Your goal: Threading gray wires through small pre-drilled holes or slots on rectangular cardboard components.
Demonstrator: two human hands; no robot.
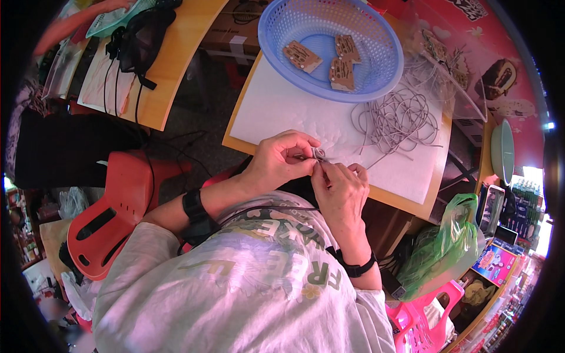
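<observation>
Close to my body, at the near edge of the table, both hands meet around a small loop of grey cord (318,153). My left hand (281,159) pinches it between thumb and fingertips. From the other side my right hand (341,191) has its fingers closed on the same cord. Whether the loop is knotted is too small to tell. A tangled heap of grey cord (403,120) lies to the right on the white table covering (259,120). Beyond it sits a blue plastic basket (268,59) holding brown cards (301,56) with small light pieces on them.
A clear plastic box (450,76) stands at the far right. Left are an orange chair (118,212) and another table with a black mesh bag (144,41); another person's arm (67,26) reaches in there. A green plastic bag (444,253) is at my right.
</observation>
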